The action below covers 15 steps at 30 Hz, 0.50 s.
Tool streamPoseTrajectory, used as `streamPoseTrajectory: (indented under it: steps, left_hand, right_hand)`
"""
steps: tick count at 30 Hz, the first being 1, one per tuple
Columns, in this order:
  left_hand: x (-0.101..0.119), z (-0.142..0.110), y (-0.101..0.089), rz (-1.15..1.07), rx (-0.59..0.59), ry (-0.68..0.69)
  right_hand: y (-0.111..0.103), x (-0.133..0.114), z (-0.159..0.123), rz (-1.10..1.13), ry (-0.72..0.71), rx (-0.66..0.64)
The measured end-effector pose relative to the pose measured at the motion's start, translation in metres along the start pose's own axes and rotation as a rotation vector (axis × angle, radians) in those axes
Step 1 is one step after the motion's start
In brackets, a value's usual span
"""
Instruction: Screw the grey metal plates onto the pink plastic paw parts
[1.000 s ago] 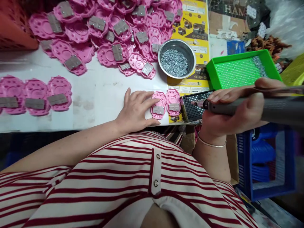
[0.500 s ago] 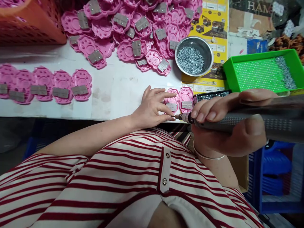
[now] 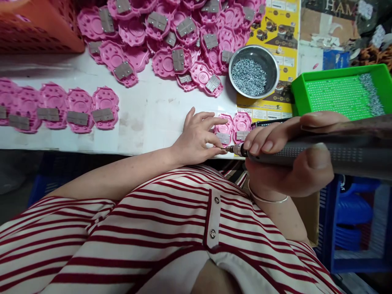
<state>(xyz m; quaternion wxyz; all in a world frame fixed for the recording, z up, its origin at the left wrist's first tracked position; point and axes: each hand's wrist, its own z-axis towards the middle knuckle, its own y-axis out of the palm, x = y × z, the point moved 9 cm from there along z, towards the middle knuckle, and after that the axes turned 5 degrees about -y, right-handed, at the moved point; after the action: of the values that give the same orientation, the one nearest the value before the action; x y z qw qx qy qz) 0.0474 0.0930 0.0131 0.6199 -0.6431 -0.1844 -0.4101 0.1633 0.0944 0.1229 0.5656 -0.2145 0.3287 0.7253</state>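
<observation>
In my right hand (image 3: 284, 159) is a grey electric screwdriver (image 3: 346, 153), held level with its bit (image 3: 228, 149) pointing left. The thumb and forefinger of my left hand (image 3: 196, 136) are pinched together at the bit's tip. Whatever lies between them is too small to make out; the other fingers are spread. Just beyond these fingertips is a pink plastic shell (image 3: 223, 127) with a grey metal plate, partly covered by my left hand. A second pink shell (image 3: 242, 124) sits to its right, beside the screwdriver's nose.
A steel bowl of small screws (image 3: 254, 77) stands beyond my hands. Right of it are a green tray (image 3: 333, 90) and a dark perforated strip (image 3: 269, 122), partly hidden. Pink shells (image 3: 133, 32) are heaped at the back, with a row (image 3: 79, 110) at left near an orange basket (image 3: 39, 28).
My right hand and the screwdriver have shifted slightly left and up. My left hand keeps its pinch at the bit's tip. The whole view has shifted slightly.
</observation>
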Motion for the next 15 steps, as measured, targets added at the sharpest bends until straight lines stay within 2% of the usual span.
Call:
streamPoseTrajectory:
  steps: [8, 15]
  left_hand:
    - [-0.0018, 0.0015, 0.0047, 0.035, -0.035, -0.010]
    - [-0.0086, 0.0014, 0.0070, 0.175, -0.044, -0.055]
  right_hand:
    - [-0.0005, -0.0002, -0.0032, -0.034, -0.034, -0.025]
    - [-0.0073, 0.0040, -0.0055, -0.092, -0.087, 0.053]
